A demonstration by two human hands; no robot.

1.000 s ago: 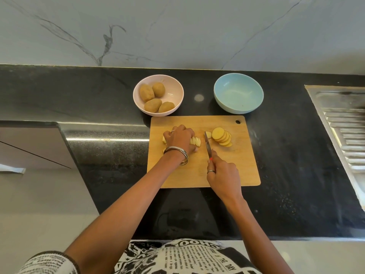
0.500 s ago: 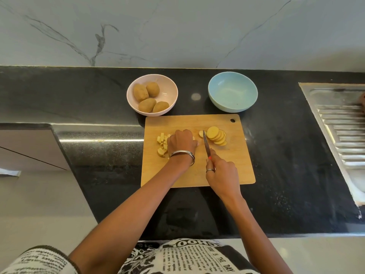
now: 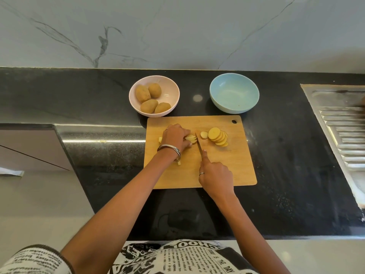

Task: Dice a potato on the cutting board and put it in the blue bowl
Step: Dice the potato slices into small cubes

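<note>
1. Far left of the board, the left hand [image 3: 176,138] curls down over a small bunch of potato strips [image 3: 191,138], fingertips pinning them to the cutting board [image 3: 233,171]. A stray cut piece [image 3: 179,163] peeks out by the wrist bangle, another at the hand's 9 o'clock.
2. Just right of those fingers, the knife [image 3: 199,144] stands blade-down across the strips, tip toward 12 o'clock. The right hand [image 3: 215,175] wraps the handle, index finger stretched along the spine.
3. At the blade's 3 o'clock waits a fanned stack of round potato slices [image 3: 218,136], not yet cut into sticks.
4. So the dicing step is in hand, roughly midway by my read.
5. At 12 o'clock beyond the board on the counter [image 3: 286,155]: the pink bowl [image 3: 171,89] with whole potatoes to the left, the blue bowl [image 3: 234,93] to the right, with no potato in it.
6. Next, I'd say: short crosswise chops through the pinned strips, left fingertips creeping back from the edge, then the round slices.
</note>
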